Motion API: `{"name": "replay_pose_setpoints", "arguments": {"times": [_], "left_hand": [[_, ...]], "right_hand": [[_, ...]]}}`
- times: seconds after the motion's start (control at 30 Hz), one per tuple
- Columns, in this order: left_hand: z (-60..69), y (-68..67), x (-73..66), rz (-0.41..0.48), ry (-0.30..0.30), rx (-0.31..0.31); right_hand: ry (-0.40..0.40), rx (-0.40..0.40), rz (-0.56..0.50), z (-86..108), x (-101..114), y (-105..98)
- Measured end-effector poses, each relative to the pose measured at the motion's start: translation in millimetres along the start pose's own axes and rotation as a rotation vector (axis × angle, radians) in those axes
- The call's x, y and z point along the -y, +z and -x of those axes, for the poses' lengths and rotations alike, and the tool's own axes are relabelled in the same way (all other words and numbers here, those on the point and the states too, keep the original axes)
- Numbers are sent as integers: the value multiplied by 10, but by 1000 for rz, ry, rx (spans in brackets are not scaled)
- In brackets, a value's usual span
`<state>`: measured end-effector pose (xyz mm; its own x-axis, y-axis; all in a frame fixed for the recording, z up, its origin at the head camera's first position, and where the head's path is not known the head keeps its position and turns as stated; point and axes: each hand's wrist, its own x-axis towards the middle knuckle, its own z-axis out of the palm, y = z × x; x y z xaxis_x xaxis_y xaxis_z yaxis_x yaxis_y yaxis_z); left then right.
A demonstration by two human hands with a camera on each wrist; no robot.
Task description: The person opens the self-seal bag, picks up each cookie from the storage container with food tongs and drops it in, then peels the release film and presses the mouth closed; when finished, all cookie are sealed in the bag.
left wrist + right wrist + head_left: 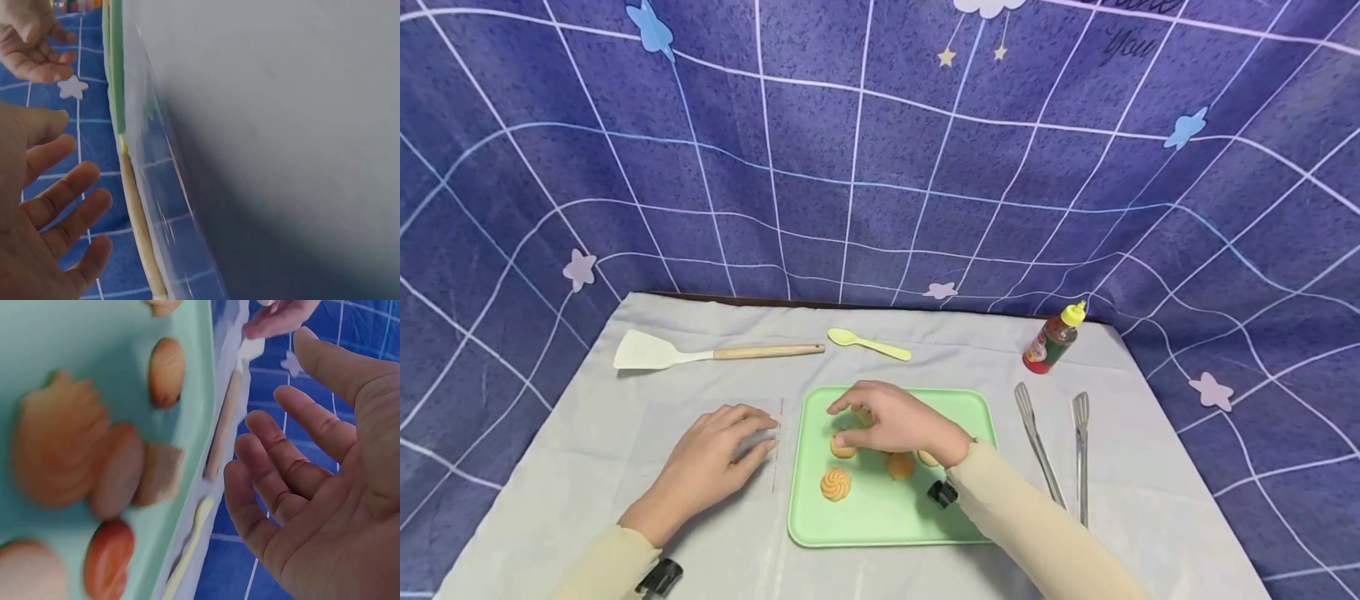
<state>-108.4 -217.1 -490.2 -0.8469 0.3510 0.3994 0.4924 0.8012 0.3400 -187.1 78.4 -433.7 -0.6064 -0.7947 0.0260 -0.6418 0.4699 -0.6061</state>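
Note:
My right hand (898,421) hovers over a light green tray (895,523) with relaxed, slightly bent fingers and nothing held. Beneath and around it lie several cookies, among them a swirled one (836,483) and a round one (842,447); the hand hides part of the group. In the right wrist view, a ridged cookie (59,444), a small block-shaped piece (159,474) and a reddish oval piece (109,559) appear, blurred. Left of the tray, my left hand (711,458) is held over a clear plastic sheet or bag (658,429), its fingers loosely spread and holding nothing.
Behind the hands lie a white spatula (651,352) with a wooden handle and a yellow spoon (871,343). A red sauce bottle (1050,343) with a yellow cap stands at the back right. Metal tongs (1060,454) lie right of the tray. A blue curtain (820,167) hangs behind.

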Motion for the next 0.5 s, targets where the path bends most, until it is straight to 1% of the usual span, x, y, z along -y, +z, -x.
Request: {"name": "replay_pose_setpoints", "arguments": {"times": [0.17,0.27,0.37,0.5], "left_hand": [[25,-30,137,-25,-7,31],[47,-38,209,-38,2,58],[75,-51,271,-50,17,90],[101,-50,343,-66,27,148]], "right_hand": [[-23,68,71,-275,127,95],[-29,117,116,-412,191,186],[-29,161,204,-528,253,279],[-24,194,345,-669,333,390]]}}
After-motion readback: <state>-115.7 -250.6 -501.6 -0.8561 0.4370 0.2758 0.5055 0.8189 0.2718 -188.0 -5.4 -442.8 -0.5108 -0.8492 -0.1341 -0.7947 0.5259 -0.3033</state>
